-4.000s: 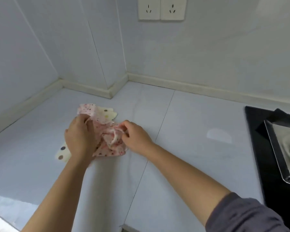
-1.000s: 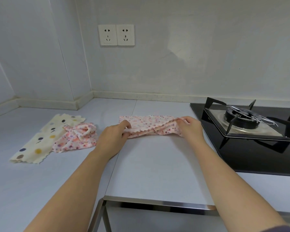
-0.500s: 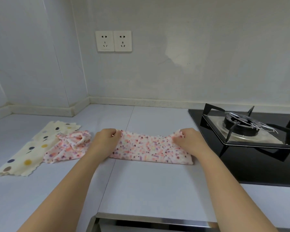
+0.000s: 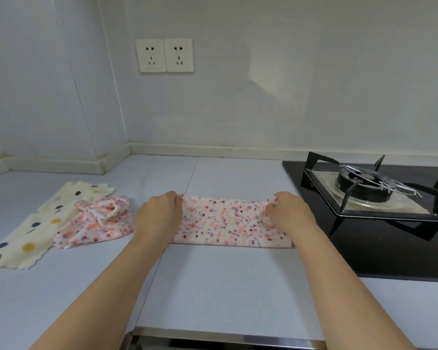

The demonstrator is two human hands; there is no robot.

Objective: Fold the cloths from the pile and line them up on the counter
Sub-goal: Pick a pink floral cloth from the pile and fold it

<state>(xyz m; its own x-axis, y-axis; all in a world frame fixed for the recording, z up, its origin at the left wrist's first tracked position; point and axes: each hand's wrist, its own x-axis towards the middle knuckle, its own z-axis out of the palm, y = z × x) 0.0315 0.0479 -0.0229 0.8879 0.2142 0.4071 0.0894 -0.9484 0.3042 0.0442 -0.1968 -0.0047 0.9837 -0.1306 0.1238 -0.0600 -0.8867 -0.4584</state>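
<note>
At the centre of the worktop, a pink speckled cloth lies folded into a flat band. The left hand grips its left end, and the right hand pinches its far right corner, fingers curled. To the left, a crumpled pink cloth overlaps a cream dotted cloth. A gas hob stands at right.
</note>
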